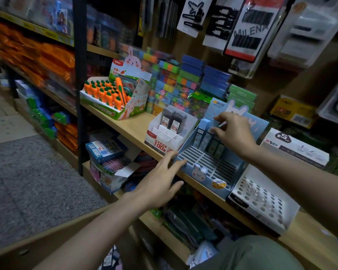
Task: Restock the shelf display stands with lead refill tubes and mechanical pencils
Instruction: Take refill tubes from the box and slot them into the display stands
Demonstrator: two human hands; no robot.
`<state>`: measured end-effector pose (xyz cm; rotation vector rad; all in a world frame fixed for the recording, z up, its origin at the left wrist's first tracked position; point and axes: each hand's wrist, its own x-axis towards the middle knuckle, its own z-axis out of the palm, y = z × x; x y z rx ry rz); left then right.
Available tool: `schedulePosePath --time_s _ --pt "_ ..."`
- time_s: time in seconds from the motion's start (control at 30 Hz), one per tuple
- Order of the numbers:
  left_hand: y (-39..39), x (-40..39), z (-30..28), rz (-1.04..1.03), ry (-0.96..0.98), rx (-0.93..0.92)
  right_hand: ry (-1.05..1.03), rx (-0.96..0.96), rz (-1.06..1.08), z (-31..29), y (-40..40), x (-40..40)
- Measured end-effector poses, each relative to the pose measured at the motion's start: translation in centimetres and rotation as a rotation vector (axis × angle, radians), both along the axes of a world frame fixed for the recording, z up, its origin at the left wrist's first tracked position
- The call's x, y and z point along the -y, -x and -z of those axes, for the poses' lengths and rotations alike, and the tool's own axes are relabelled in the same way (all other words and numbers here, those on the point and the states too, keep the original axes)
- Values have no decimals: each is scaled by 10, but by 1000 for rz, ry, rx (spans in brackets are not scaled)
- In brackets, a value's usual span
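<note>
A light blue bunny display stand [200, 173] with slotted rows sits on the wooden shelf [133, 129]. Several blue lead refill tubes [204, 133] stand in its back rows. My right hand [234, 131] hovers over those back rows, thumb and forefinger pinched on a thin blue tube. My left hand [162, 180] rests with spread fingers against the stand's front left corner. To the left, a white stand [164, 137] holds two dark refill tubes [174, 119]. To the right lies a white tray with round holes [261, 201], holding nothing.
A carrot-eraser display box [113, 94] stands further left on the shelf. Stacked colourful packs [176, 78] fill the back. A white M&G box [294, 147] lies at right. Hanging packets [242, 26] dangle above. Lower shelves hold boxes; grey floor at left.
</note>
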<state>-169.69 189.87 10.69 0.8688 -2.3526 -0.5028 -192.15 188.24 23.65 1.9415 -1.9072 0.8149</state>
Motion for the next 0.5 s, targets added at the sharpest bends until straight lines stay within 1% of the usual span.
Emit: schedulePosePath --time_s 0.13,0.3,0.37,0.43,0.5 --pt "-1 -1 -1 8 0 3 -60 -108 38 -1 -8 3" --pt "-3 1 -1 6 -12 31 -91 -171 95 5 -11 -5" --pt "-3 1 -2 -1 -13 44 -148 -188 105 5 -12 -10" --pt "-3 0 -2 0 -18 52 -203 -141 100 3 -14 -16" --pt "-6 -2 -1 5 -55 17 -171 -8 77 4 -18 -26"
